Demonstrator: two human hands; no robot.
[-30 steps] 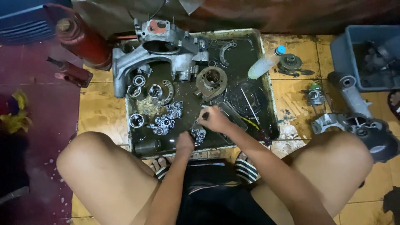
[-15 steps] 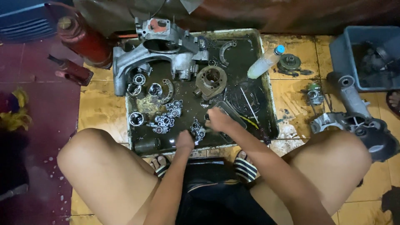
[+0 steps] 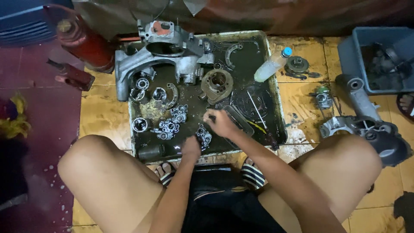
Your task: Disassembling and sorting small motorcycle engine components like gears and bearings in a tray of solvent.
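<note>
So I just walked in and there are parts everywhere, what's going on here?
A person squats over a shallow metal tray of dark oily liquid filled with engine parts. Both hands work on a small gear cluster near the tray's front edge: the left hand beside it, the right hand just above. A large engine casing rests at the tray's back.

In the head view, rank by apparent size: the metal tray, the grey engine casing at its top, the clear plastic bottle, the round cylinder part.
1. metal tray
2. grey engine casing
3. and 4. clear plastic bottle and round cylinder part look about alike; unranked.

Dim overhead light, soft shadows, slight blur
</note>
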